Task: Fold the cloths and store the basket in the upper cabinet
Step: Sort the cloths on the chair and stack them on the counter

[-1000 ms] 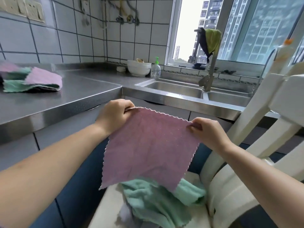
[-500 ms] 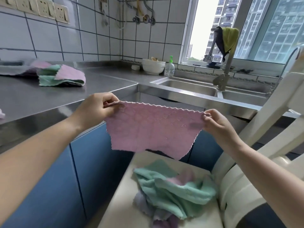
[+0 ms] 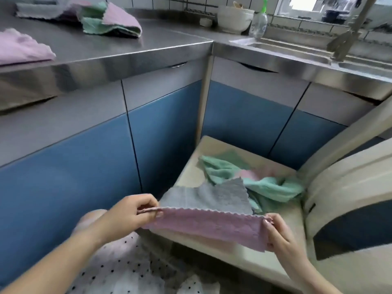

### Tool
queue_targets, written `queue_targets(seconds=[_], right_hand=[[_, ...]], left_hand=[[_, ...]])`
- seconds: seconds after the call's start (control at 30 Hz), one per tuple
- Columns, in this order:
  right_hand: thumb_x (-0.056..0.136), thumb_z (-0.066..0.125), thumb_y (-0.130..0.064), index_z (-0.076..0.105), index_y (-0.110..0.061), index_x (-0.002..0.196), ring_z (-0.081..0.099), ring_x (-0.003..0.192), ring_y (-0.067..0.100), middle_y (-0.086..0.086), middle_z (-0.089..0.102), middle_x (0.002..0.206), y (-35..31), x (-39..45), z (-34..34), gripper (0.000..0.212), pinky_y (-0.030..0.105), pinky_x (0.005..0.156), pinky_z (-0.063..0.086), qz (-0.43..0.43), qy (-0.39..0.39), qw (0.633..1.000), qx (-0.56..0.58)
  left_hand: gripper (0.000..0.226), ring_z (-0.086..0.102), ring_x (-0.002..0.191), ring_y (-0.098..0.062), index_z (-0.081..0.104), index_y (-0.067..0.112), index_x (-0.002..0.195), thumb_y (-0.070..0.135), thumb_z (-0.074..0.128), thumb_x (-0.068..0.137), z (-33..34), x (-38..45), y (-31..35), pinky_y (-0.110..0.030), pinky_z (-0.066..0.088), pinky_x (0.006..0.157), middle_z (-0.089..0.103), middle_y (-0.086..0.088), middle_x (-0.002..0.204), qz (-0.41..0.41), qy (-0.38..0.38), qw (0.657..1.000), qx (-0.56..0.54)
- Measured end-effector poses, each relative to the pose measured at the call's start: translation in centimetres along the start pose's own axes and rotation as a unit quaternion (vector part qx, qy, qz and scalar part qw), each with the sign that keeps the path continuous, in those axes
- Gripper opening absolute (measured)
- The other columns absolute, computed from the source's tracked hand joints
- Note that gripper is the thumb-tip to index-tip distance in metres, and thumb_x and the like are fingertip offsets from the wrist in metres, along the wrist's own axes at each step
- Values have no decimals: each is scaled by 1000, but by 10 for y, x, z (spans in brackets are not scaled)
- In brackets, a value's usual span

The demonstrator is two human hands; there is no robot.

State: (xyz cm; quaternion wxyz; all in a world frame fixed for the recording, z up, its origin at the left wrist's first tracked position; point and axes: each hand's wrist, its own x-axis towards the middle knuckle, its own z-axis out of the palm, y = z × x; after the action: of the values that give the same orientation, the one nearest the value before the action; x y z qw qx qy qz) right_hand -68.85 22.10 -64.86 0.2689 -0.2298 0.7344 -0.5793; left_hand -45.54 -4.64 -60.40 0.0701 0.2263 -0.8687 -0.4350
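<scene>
I hold a pink cloth (image 3: 212, 227) stretched flat and low over the front of a cream chair seat (image 3: 188, 177). My left hand (image 3: 129, 213) pinches its left corner, and my right hand (image 3: 277, 234) pinches the right corner. Its grey underside (image 3: 207, 198) folds away from me across the seat. Behind it, a loose heap of green and pink cloths (image 3: 254, 179) lies on the seat. Folded green and pink cloths (image 3: 112, 20) rest on the steel counter at the upper left, with another pink cloth (image 3: 21, 46) at the far left. No basket is in view.
The steel counter (image 3: 131, 47) wraps round a corner above blue cabinet doors (image 3: 165, 141). At the back stand a white bowl (image 3: 234, 18) and a clear bottle with a green cap (image 3: 258, 20), beside a sink (image 3: 282, 46) with a tap. The chair back (image 3: 347, 209) rises at the right.
My view has tipped downward. Both hands have lowered the pink cloth from chest height to the chair seat, and it now lies doubled with its grey side showing.
</scene>
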Motion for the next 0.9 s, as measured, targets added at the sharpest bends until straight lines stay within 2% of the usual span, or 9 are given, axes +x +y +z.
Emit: queue_targets(seconds=[0.07,0.1,0.27,0.33,0.4,0.47,0.6,0.73,0.9], right_hand=[[98,41,-10,48,-4,83,40,47,8,-2,45,55,22,-6,2,17,26,50,35,36,-1,999,-18],[98,42,-11,49,-5,84,39,48,8,-4,45,54,29,-8,2,16,27,52,33,45,4,998,-32],[96,47,-13,54,-9,85,42,52,-1,-3,48,64,48,-11,6,14,25,56,32,54,30,992,-107],[96,48,-12,55,-9,83,43,56,0,-1,51,67,50,-8,7,15,20,58,33,47,40,990,-125],[95,49,-12,54,-9,81,43,55,1,0,51,66,47,-4,7,15,18,56,33,31,54,989,-131],[96,49,-12,55,-10,83,46,60,8,1,55,68,43,7,7,14,21,57,35,18,72,988,-136],[95,49,-14,53,-21,86,53,70,12,-1,62,79,32,32,10,13,17,61,39,-19,108,982,-154],[95,50,-20,53,-21,93,54,66,13,-5,62,77,32,56,12,4,27,59,39,-22,108,973,-202],[94,52,-23,53,-19,93,54,66,11,-5,62,75,33,69,12,5,25,58,39,-3,98,967,-234]], left_hand=[[9,52,64,3,61,39,74,43,62,83,19,-6,-13,-15,39,59,61,14,70,-35,-10,999,-20],[12,51,64,3,61,41,74,39,62,85,26,-7,-18,-15,38,59,61,15,70,-43,-16,999,-22],[11,58,78,3,63,37,78,30,63,87,42,-8,-37,-15,43,70,65,18,81,-79,-29,996,-30],[8,59,90,3,64,36,89,28,65,86,46,-4,-44,-17,45,79,66,18,91,-96,-11,993,-61],[20,59,100,1,62,34,104,26,65,86,46,-1,-46,-21,48,86,66,16,102,-127,23,984,-120],[25,62,103,-3,60,32,110,21,64,88,47,9,-49,-29,51,89,70,13,104,-157,50,966,-197],[24,64,101,-10,57,32,109,19,60,90,52,35,-52,-28,54,76,70,10,103,-177,116,951,-224],[36,57,108,-12,48,27,125,21,59,91,61,56,-57,-22,49,78,61,4,118,-190,153,950,-196],[48,58,109,-17,40,23,135,22,59,91,69,72,-67,-19,45,74,62,-4,120,-194,166,954,-157]])
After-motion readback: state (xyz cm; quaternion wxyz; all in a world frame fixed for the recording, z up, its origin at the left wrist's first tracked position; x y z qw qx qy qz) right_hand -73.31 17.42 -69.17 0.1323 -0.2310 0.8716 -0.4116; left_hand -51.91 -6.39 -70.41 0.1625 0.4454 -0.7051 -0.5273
